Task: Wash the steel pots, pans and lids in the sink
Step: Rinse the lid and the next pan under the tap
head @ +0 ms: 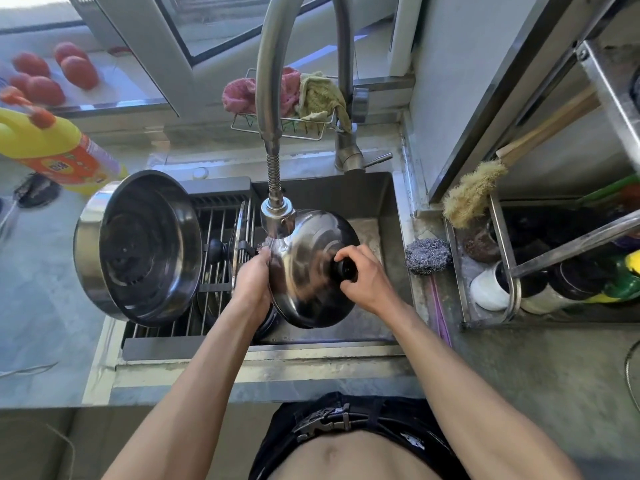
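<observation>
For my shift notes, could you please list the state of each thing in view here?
Steel lid: held tilted under the faucet head.
Right hand: grips the lid's black knob.
Left hand: holds the lid's rim.
Faucet head: over the lid.
Steel pot: tipped on its side on the drying rack.

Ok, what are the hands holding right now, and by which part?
Both hold the steel lid under the faucet head. The right hand grips its black knob; the left hand holds its left rim.
</observation>
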Action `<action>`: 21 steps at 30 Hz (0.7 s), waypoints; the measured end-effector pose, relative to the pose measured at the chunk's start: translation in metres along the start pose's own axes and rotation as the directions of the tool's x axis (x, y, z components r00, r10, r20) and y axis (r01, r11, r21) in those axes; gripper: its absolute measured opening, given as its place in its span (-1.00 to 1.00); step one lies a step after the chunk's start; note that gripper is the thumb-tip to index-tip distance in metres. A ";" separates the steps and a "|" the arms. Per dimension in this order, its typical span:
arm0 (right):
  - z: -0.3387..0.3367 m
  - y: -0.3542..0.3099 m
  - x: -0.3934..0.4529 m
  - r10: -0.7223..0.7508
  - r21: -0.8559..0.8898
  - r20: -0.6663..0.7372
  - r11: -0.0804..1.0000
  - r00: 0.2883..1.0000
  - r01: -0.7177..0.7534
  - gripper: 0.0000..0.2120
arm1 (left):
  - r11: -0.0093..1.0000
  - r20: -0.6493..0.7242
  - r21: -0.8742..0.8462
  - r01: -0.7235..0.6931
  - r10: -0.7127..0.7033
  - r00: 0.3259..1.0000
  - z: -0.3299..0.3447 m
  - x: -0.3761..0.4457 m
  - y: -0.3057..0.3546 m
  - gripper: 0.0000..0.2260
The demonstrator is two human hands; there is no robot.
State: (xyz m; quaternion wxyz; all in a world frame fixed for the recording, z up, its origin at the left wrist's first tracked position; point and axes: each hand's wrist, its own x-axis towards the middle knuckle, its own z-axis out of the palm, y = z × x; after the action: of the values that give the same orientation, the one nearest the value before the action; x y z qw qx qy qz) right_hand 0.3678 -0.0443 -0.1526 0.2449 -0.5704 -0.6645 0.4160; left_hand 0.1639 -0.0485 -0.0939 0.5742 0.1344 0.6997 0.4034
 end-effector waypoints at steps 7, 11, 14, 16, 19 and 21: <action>0.011 -0.016 0.005 0.376 0.102 -0.045 0.924 0.926 -0.370 -0.70 | 0.941 -0.014 -0.321 0.109 -0.120 0.993 -0.001 -0.014 -0.044 -0.61; 0.016 -0.022 0.004 0.343 0.047 -0.105 0.939 0.934 -0.340 -0.74 | 0.901 -0.032 -0.411 0.137 -0.165 0.986 -0.009 -0.017 -0.060 -0.61; 0.015 -0.025 0.002 0.268 0.018 -0.132 0.963 0.954 -0.268 -0.73 | 0.924 -0.022 -0.350 0.155 -0.174 0.985 -0.011 -0.016 -0.064 -0.65; 0.012 -0.025 0.000 0.210 -0.014 -0.126 0.977 0.969 -0.214 -0.73 | 0.955 -0.037 -0.248 0.162 -0.177 0.984 -0.013 -0.015 -0.064 -0.69; 0.006 -0.026 -0.001 0.127 -0.059 -0.086 0.989 0.988 -0.132 -0.72 | 0.978 -0.029 -0.156 0.142 -0.148 0.989 -0.012 -0.012 -0.057 -0.72; 0.003 -0.026 -0.001 0.067 -0.093 -0.042 0.993 0.997 -0.071 -0.71 | 0.979 -0.015 -0.152 0.133 -0.137 0.990 -0.011 -0.010 -0.051 -0.72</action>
State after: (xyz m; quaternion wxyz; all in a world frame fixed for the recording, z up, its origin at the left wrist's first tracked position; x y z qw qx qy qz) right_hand 0.3509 -0.0467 -0.1324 0.2159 -0.6119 -0.6586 0.3811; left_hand 0.1706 -0.0919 -0.1236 0.5998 0.0375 0.6819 0.4170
